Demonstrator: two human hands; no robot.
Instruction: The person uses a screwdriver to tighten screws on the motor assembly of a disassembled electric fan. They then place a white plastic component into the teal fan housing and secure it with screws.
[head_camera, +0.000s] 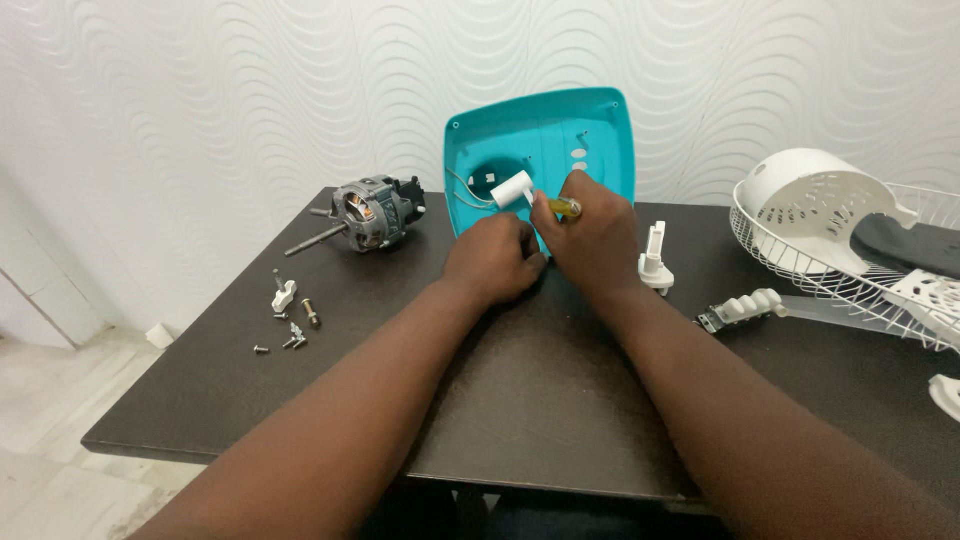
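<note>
Teal housing (600, 130) stood tilted on the dark table (540, 400), a white capacitor (512, 188) inside it. The left hand (492, 260) lay curled against its lower edge; the right hand (592, 232) gripped a yellow-handled screwdriver (566, 207) beside the capacitor.

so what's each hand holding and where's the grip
The right hand grips a yellow-handled screwdriver by its handle. The left hand rests at the teal cover's lower edge; whether it grips cannot be told.
</note>
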